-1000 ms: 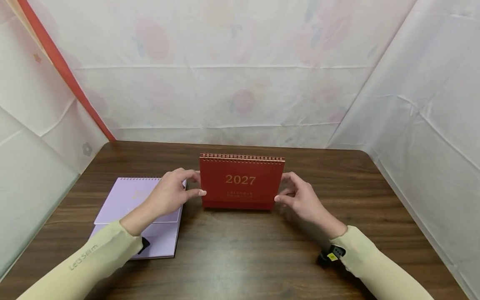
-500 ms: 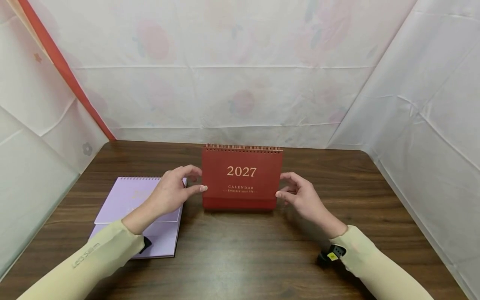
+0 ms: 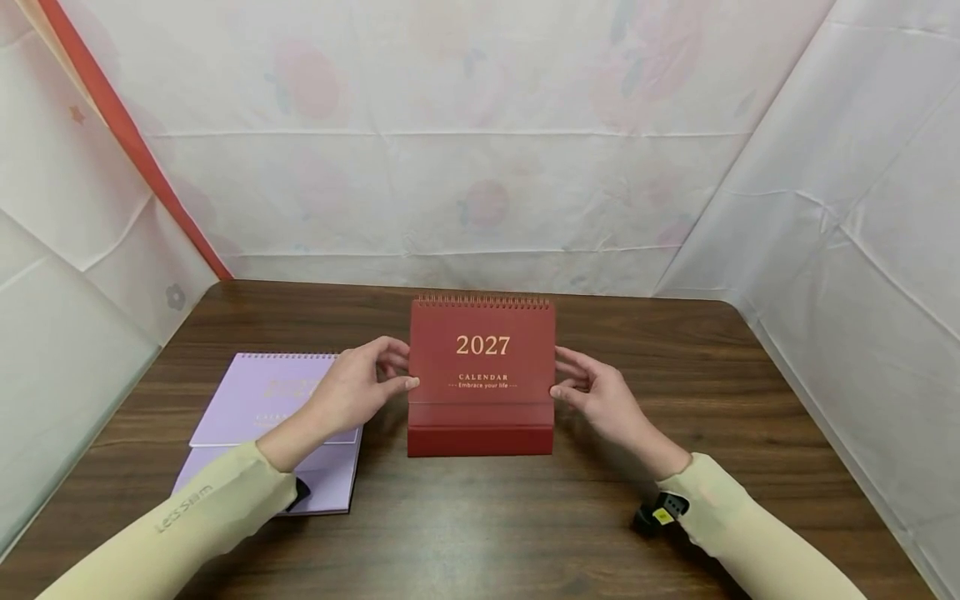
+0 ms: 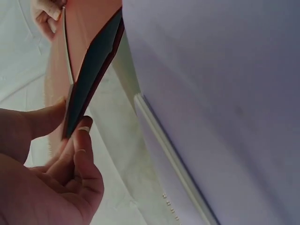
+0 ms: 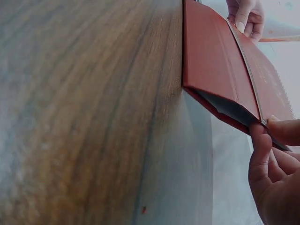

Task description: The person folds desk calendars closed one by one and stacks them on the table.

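A red spiral-bound desk calendar [image 3: 483, 358], marked 2027 in gold, stands at mid-table with its cover leaning back. Its folded base strip [image 3: 480, 441] faces me along the bottom. At the calendar's left edge my left hand [image 3: 358, 387] pinches the cover between thumb and fingers. My right hand [image 3: 603, 398] grips the opposite edge the same way. From the side, the right wrist view shows a hollow fold in the red stand [image 5: 211, 51]. In the left wrist view my left thumb and fingers [image 4: 83, 140] close round the cover and the stand's back panel.
A lilac spiral calendar [image 3: 322, 483] lies on the wooden table [image 3: 480, 533] at the left, partly under my left forearm. Patterned white cloth [image 3: 480, 150] hangs behind and along both sides. A black device [image 3: 660, 512] with a yellow label sits at my right cuff.
The red calendar's front has tipped back and its base has spread toward me, showing the lower strip. My left hand has shifted slightly right with it; the right hand has hardly moved.
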`<state>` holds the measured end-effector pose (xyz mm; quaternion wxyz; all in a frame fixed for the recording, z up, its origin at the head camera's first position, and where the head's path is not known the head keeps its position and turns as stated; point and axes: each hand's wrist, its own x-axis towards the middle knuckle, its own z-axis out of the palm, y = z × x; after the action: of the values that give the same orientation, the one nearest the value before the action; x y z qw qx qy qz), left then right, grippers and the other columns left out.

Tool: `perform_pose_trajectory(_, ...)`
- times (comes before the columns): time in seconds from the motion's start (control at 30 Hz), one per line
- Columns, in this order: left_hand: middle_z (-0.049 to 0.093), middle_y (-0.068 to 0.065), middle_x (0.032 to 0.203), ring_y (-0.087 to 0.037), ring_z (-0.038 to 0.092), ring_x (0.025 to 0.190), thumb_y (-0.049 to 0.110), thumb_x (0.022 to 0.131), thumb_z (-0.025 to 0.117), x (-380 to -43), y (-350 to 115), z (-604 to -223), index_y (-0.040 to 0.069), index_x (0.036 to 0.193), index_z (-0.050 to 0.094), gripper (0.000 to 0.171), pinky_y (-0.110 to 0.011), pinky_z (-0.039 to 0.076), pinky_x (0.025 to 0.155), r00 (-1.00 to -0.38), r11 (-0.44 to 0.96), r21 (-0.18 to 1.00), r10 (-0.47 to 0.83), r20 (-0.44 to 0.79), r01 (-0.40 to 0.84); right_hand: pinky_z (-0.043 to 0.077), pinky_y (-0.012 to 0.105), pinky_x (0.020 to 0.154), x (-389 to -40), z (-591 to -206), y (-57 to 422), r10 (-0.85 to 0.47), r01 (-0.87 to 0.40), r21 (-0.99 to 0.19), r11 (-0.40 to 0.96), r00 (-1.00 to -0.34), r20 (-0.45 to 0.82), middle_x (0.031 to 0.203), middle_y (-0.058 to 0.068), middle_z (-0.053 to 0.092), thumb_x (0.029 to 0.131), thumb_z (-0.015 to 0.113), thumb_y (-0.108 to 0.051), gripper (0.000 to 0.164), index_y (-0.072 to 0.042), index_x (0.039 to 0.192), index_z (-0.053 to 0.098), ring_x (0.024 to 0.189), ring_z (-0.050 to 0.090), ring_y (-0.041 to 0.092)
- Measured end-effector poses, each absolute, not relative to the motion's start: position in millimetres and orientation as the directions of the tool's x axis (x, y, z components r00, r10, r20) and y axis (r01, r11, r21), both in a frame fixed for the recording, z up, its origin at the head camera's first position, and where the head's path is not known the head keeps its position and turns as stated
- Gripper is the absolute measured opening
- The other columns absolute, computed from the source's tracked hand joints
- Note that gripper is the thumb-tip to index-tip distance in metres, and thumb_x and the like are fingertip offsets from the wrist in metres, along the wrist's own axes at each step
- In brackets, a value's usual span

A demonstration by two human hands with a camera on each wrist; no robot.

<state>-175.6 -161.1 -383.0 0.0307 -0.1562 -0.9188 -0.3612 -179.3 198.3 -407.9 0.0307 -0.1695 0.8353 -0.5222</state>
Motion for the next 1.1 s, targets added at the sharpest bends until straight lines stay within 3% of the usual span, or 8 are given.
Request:
perform_pose_trajectory(0.2, 0.073, -0.002, 0.101, -0.017, 0.064, 0.088, 0.025, 0.09, 0.075, -177.9, -159.4, -385.0, -0.003, 0.133, 0.058, 0.054, -0.041, 0.05, 0.08, -0.955, 0.724, 0.639, 0.293, 0.054, 0.259, 0.057, 0.04, 0.067, -179.7, -414.1, 197.0, -0.35, -0.203, -0.88, 0.43, -0.936, 0.045, 0.129, 0.022, 0.063, 0.093, 0.07, -0.005, 0.056, 0.001, 0.144, 0.048, 0.089, 0.07, 0.02)
perform_pose_trajectory(0.37, 0.073, -0.002, 0.097, -0.018, 0.066, 0.09, 0.025, 0.092, 0.073, -179.4, -158.9, -388.7, -0.007, 0.131, 0.061, 0.051, -0.043, 0.051, 0.083, -0.932, 0.747, 0.6, 0.363, -0.006, 0.287, 0.056, 0.036, 0.066, -178.2, -417.2, 196.9, -0.402, -0.184, -0.862, 0.472, -0.915, -0.024, 0.126, 0.019, 0.064, 0.095, 0.068, -0.007, 0.053, 0.003, 0.143, 0.049, 0.086, 0.068, 0.019)
perform_pose_trajectory(0.63, 0.071, 0.0, 0.093, -0.013, 0.061, 0.08, 0.026, 0.094, 0.071, -180.8, -159.0, -393.3, -0.002, 0.127, 0.066, 0.044, -0.038, 0.05, 0.075, -0.907, 0.765, 0.58, 0.409, -0.101, 0.28, 0.05, 0.032, 0.061, -176.2, -417.6, 191.6, -0.385, -0.158, -0.799, 0.58, -0.918, -0.098, 0.091, 0.004, 0.071, 0.091, 0.074, -0.018, 0.058, 0.003, 0.141, 0.051, 0.073, 0.062, 0.016)
perform_pose_trajectory(0.73, 0.071, 0.002, 0.093, -0.012, 0.06, 0.08, 0.027, 0.094, 0.071, -180.3, -158.6, -394.2, -0.002, 0.128, 0.065, 0.045, -0.038, 0.05, 0.076, -0.906, 0.769, 0.578, 0.408, -0.115, 0.273, 0.052, 0.033, 0.062, -175.4, -417.5, 188.8, -0.363, -0.136, -0.798, 0.587, -0.925, -0.11, 0.093, 0.004, 0.072, 0.088, 0.077, -0.017, 0.061, 0.004, 0.14, 0.052, 0.076, 0.065, 0.015)
perform_pose_trajectory(0.93, 0.071, 0.001, 0.095, -0.016, 0.063, 0.089, 0.028, 0.092, 0.072, -181.8, -159.8, -396.9, -0.003, 0.124, 0.066, 0.045, -0.042, 0.05, 0.083, -0.908, 0.788, 0.563, 0.392, -0.148, 0.248, 0.054, 0.032, 0.07, -176.6, -421.2, 186.6, -0.331, -0.064, -0.841, 0.537, -0.933, -0.141, 0.116, 0.013, 0.068, 0.085, 0.078, -0.007, 0.056, 0.004, 0.136, 0.056, 0.088, 0.069, 0.016)
perform_pose_trajectory(1.1, 0.069, 0.003, 0.094, -0.014, 0.061, 0.086, 0.027, 0.09, 0.075, -182.5, -160.1, -398.2, -0.003, 0.122, 0.065, 0.044, -0.04, 0.049, 0.082, -0.912, 0.795, 0.561, 0.378, -0.161, 0.231, 0.055, 0.031, 0.074, -178.0, -423.0, 187.7, -0.33, -0.044, -0.853, 0.521, -0.931, -0.153, 0.12, 0.014, 0.067, 0.085, 0.078, -0.006, 0.056, 0.005, 0.135, 0.056, 0.092, 0.07, 0.017)
